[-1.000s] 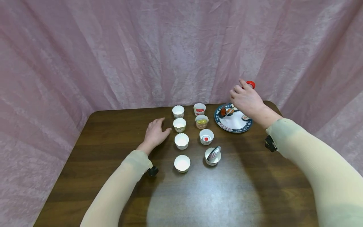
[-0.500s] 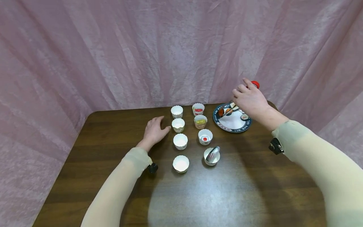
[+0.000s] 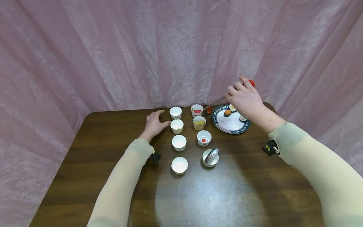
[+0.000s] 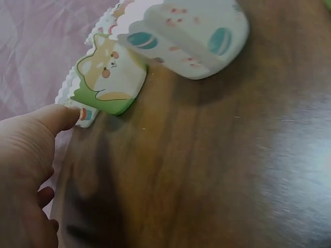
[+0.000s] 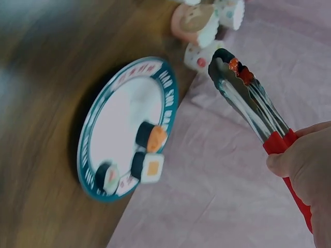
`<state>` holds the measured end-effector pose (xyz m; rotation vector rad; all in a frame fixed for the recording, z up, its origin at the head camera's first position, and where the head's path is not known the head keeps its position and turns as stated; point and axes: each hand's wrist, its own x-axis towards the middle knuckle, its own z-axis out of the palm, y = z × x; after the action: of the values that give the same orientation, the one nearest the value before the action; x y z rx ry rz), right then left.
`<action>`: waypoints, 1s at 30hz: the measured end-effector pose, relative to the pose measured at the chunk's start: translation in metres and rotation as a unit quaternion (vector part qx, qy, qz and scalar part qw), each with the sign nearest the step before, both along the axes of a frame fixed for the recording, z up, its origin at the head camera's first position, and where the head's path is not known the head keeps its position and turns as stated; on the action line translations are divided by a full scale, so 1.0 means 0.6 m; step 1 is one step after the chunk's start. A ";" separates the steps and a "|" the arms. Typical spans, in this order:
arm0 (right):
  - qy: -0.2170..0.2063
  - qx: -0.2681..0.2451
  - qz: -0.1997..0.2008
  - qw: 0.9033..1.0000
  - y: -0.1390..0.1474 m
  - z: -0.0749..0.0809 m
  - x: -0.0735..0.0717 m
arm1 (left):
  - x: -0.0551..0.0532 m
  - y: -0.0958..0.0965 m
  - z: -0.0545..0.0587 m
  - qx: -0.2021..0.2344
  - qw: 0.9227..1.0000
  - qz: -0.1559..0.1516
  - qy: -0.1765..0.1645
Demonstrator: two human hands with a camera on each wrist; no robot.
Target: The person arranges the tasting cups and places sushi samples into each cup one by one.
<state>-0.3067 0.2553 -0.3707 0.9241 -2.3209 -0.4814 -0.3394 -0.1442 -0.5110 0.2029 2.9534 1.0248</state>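
My right hand [image 3: 246, 101] grips tongs [image 5: 253, 103] with red handles and metal jaws. Between the tongs' tips is an orange-red piece [image 5: 240, 71], beyond the left edge of a blue-rimmed white plate [image 3: 231, 124] and near the back right cup [image 3: 197, 111], which has red pieces inside. Three sushi pieces lie on the plate: one orange-topped [image 5: 152, 137], one with a yellow square [image 5: 150, 168], one small roll [image 5: 107, 178]. My left hand [image 3: 154, 124] rests at the left of the cups, fingers relaxed, thumb tip close to a white cup [image 3: 177, 126].
Paper cups stand in two columns. The left column includes a front cup [image 3: 179, 165]; the right holds a yellow piece [image 3: 199, 122], a small red piece [image 3: 203, 140] and a silvery toy fish [image 3: 211, 155]. A pink curtain [image 3: 158, 56] hangs right behind the table's back edge.
The tongs' tips have carried the orange-red piece left, from over the plate to past its edge beside the back cups. My left hand stays nearly where it was.
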 end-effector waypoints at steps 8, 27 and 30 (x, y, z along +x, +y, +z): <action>0.005 -0.030 0.004 1.000 -0.052 -0.005 -0.003 | -0.016 0.008 0.007 -0.012 1.000 -0.012 -0.016; 0.006 -0.073 -0.004 0.997 -0.139 -0.016 -0.040 | -0.037 0.028 0.012 -0.056 0.997 -0.032 -0.040; 0.005 -0.080 -0.008 0.997 -0.145 -0.019 -0.044 | -0.040 0.032 0.011 -0.054 0.997 -0.034 -0.043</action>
<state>-0.3334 0.1683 -0.3824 0.8248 -2.3206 -0.3009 -0.3636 -0.1250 -0.5043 0.2496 2.8915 0.8427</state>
